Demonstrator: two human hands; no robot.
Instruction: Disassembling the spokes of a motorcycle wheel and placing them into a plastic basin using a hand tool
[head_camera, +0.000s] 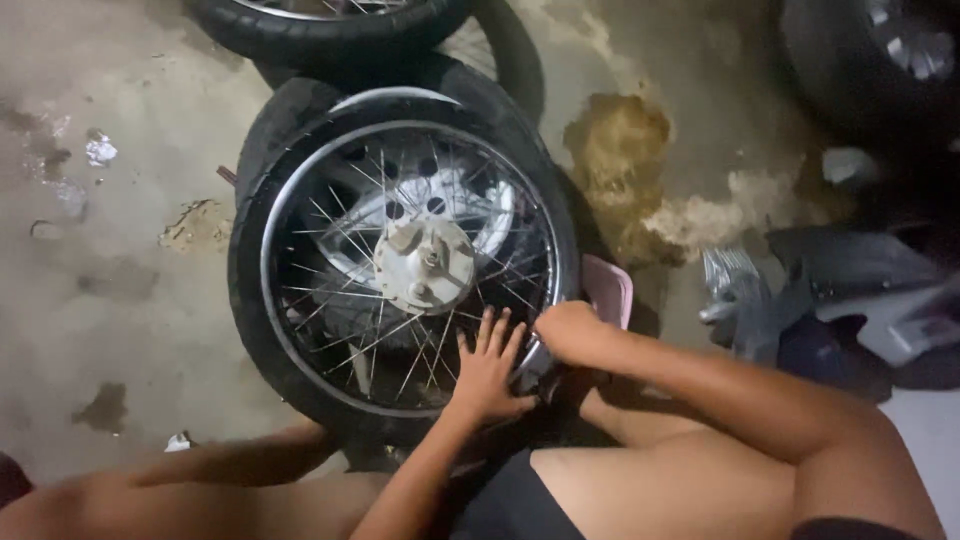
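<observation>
Pressing one spoked wheel (400, 260): left hand (487, 368) flat, fingers spread; right hand (567, 332) fisted at rim, grip unclear.

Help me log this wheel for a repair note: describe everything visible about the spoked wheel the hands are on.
The spoked wheel lies flat on another tyre on a stained concrete floor. It has a black rubber tyre, a shiny metal rim, thin crossing wire spokes and a pale metal hub at the centre. The left hand rests spread, palm down, on the spokes near the rim's closest edge. The right hand is closed at the rim beside it; what it grips is hidden.
</observation>
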